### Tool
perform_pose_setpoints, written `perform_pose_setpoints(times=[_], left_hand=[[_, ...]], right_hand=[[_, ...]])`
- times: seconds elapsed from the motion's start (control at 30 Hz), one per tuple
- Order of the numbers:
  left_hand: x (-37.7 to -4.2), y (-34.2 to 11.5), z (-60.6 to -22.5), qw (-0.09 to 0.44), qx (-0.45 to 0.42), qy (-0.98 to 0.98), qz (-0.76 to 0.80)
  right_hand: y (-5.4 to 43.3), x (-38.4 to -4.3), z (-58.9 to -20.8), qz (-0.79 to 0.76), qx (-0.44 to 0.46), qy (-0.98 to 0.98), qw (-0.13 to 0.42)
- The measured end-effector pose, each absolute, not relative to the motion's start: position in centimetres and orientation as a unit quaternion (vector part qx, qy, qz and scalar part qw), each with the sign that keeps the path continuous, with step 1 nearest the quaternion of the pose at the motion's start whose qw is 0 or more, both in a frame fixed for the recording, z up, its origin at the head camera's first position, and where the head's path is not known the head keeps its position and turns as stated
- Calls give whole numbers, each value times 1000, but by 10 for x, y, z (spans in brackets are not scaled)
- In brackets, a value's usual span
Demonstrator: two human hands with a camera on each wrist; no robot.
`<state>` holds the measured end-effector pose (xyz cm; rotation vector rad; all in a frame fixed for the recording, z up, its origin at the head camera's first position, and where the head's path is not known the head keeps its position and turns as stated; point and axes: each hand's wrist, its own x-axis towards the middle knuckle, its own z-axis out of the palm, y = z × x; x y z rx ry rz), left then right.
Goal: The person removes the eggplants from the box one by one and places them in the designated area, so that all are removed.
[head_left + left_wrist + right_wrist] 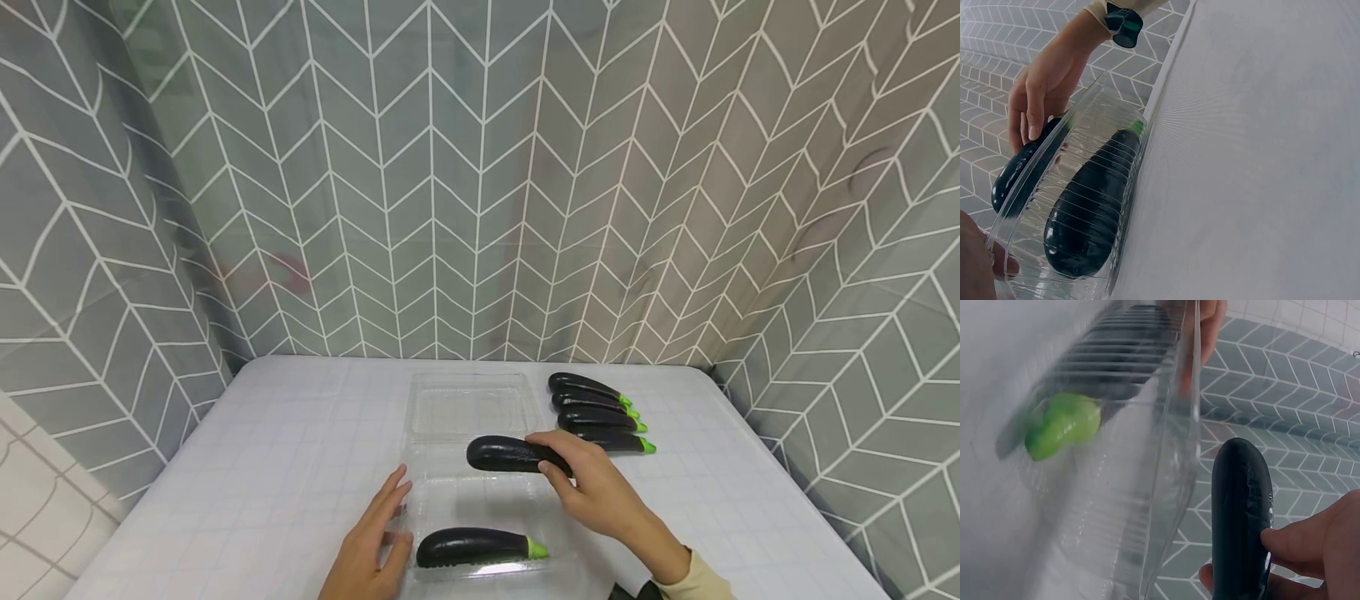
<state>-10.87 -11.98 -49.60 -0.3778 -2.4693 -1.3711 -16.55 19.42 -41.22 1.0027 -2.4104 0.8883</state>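
Note:
My right hand (592, 483) grips a dark purple, nearly black eggplant (498, 453) by its right end, holding it over the clear plastic clamshell box (487, 496). Its green cap is hidden by the hand. A second eggplant (468, 547) lies crosswise in the near part of the box, green cap to the right; the left wrist view shows it through the ribbed wall. Beside the box's left wall is my left hand (371, 542), fingers extended and fingertips at the plastic. In the right wrist view, thumb and fingers pinch the held eggplant (1241, 519) from both sides.
Several more eggplants (600, 418) lie in a row at the back right, green caps pointing right. The box's lid (471, 408) is folded back flat toward the far edge. A white cloth covers the table (300, 450), and patterned grey curtains (450, 183) hang behind it.

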Motion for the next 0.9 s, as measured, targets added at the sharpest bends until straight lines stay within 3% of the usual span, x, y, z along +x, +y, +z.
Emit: perform_pose_setpoints(times=[0.9], left_hand=[[-108,-120,-499,168,-144,-851,-475]], right_hand=[[227,-162,-416,286,294,-885,220]])
